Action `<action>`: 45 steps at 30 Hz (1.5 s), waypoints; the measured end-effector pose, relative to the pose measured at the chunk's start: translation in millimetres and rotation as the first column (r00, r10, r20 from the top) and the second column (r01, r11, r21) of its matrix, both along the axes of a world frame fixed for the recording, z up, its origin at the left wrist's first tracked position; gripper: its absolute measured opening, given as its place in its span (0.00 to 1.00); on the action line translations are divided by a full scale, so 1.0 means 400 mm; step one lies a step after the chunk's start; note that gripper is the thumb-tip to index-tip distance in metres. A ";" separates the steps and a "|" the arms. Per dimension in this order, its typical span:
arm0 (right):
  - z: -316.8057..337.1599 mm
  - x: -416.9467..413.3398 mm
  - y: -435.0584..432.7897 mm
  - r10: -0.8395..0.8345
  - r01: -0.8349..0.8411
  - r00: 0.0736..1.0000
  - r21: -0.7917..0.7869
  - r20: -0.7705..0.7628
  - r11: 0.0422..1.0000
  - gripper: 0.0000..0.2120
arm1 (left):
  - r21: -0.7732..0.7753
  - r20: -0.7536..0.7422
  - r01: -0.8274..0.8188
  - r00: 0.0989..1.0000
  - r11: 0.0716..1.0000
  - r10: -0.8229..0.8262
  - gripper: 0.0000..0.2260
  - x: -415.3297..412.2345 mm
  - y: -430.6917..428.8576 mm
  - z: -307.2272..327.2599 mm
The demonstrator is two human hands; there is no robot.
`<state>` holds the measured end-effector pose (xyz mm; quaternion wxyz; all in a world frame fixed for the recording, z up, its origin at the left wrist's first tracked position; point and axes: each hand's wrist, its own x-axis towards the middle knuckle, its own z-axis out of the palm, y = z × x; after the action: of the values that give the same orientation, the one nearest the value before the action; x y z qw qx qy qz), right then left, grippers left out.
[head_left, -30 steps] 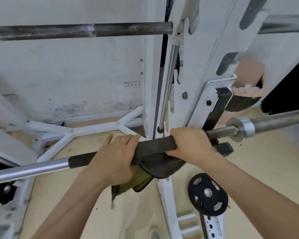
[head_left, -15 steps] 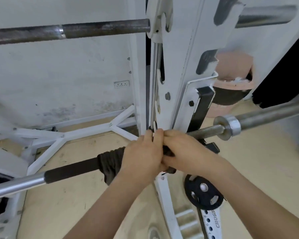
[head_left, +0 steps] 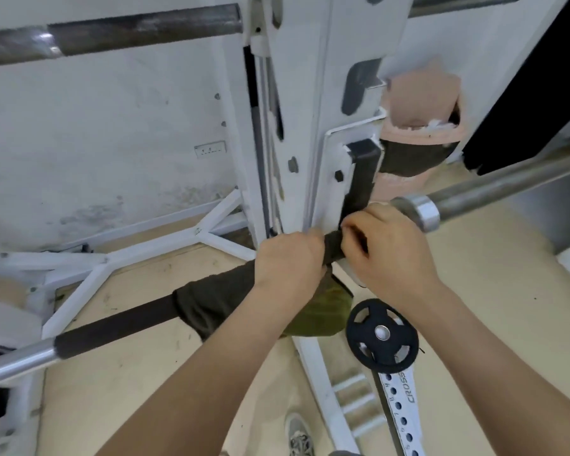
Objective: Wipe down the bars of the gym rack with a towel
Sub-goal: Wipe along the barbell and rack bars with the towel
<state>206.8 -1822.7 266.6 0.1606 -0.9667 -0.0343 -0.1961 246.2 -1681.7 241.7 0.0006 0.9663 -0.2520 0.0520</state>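
1. The floor [head_left: 139,399] is pale beige and scuffed; a white, stained wall [head_left: 96,143] stands behind, with a socket plate [head_left: 210,149] low on it; the white gym rack [head_left: 310,126] rises in the middle, its base struts spread across the floor; a dark upper bar [head_left: 139,31] crosses near the top.
2. A barbell [head_left: 112,324] with a black grip sleeve runs from lower left up to a steel collar [head_left: 418,213] on the right; a black weight plate [head_left: 382,337] hangs on a peg below; a grey shoe [head_left: 298,436] shows at the bottom edge.
3. The dark towel [head_left: 218,301] is wrapped over the barbell beside the rack upright, its olive-green side hanging beneath.
4. The left hand [head_left: 290,261] grips towel and bar, fingers pressed together and curled over the top; the right hand [head_left: 389,255] has its fingers curled and pinches the towel's end on the bar, just short of the collar.
5. Half a second ago the hands touched; now they are slightly apart, with towel showing between them; the right hand has shifted toward the collar; the green underside, hidden then, is in view.
6. A white perforated post [head_left: 403,393] reads "CROSS" sideways; the figures by its holes are too small to read.
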 end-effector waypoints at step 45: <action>0.058 0.020 0.023 -0.246 0.170 0.916 -0.247 -0.318 0.954 0.16 | 0.159 0.119 -0.123 0.987 0.980 0.104 0.16 -0.058 0.366 -0.029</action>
<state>214.6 -1813.4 289.7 0.0372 -0.9957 0.0771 -0.0346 223.0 -1535.5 230.2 -0.0969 0.9715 -0.1994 0.0840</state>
